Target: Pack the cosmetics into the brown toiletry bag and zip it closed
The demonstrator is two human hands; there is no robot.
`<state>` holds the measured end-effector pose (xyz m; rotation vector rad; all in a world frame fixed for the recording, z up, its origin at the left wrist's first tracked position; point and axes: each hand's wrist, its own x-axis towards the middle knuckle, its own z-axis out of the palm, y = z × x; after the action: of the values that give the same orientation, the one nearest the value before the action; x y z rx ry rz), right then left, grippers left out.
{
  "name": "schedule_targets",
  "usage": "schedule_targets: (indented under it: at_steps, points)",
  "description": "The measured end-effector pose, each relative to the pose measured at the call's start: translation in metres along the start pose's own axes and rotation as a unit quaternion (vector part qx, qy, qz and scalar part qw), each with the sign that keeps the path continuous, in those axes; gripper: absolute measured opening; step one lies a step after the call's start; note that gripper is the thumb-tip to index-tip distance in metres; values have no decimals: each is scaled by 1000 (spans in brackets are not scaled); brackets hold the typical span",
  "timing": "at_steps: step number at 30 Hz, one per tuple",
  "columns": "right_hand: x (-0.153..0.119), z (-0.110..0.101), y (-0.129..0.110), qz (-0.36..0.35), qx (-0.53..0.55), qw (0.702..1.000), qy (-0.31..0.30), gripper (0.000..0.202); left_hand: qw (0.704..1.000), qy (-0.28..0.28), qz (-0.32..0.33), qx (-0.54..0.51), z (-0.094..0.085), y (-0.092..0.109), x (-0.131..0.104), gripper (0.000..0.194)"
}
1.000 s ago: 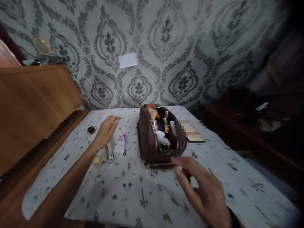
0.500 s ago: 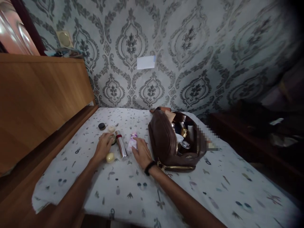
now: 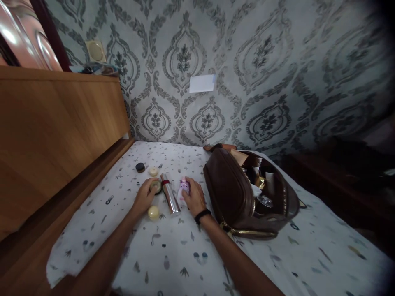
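Note:
My left hand is closed round the edge of a small, round, dark-rimmed jar lying on the cloth. With fingers and thumb, my right hand, a black band at its wrist, grips a small pink-and-lilac bottle. Between the hands lies a silver cylinder with a red ring. Below the left hand sits a round, pale yellow container. A cream-coloured round pot and a small black-lidded jar are just beyond it.
To the right stands an open brown toiletry bag with several cosmetics inside and a gold zip. A patterned white cloth covers the surface. A wooden cabinet borders the left, and a wallpapered wall rises behind.
The view has shifted, so everything sits further right or lower. My right-hand fingers have closed round the pink-and-lilac bottle. My left hand stays at the round jar.

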<state>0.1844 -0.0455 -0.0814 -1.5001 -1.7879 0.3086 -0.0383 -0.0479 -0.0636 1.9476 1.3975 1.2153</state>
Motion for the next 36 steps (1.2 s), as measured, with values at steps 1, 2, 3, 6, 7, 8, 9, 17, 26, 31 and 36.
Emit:
schedule_targets:
  at_steps: [1, 2, 3, 6, 7, 8, 9, 17, 26, 31, 36]
  points:
    - [0, 1, 0, -6, 3, 1000, 0, 48, 1000, -4, -4, -7, 0, -1, 1, 32]
    - [0, 1, 0, -12, 5, 1000, -2, 47, 1000, -6, -10, -12, 0, -1, 1, 33]
    - [-1, 2, -1, -17, 7, 1000, -4, 45, 1000, -10, -16, -15, 0, -1, 2, 33]
    - [-2, 4, -3, -24, 7, 1000, -9, 43, 999, -27, -20, -22, 0, 1, 6, 34]
    - [-3, 5, -3, -25, 7, 1000, -10, 43, 999, -37, -15, -27, 0, 2, 8, 34]
    - [-3, 5, -3, -26, 6, 1000, -12, 42, 998, -51, -9, -33, 0, 3, 11, 34]
    - [-3, 6, -2, -28, 6, 1000, -13, 41, 997, -69, -2, -40, 1, 5, 14, 34]
    - [-2, 7, 4, -36, 11, 999, -7, 37, 993, -112, 36, -23, -12, 4, 41, 34]
    - [0, 4, 4, -18, 22, 999, -32, 41, 995, -20, 68, 76, -13, -43, 69, 41]
    - [-1, -1, 2, -13, 25, 999, -38, 42, 988, -96, 100, 64, -1, -40, 58, 39]
    - [-1, -1, 0, -5, 26, 999, -29, 40, 990, -35, 84, 110, -13, -37, 62, 40]
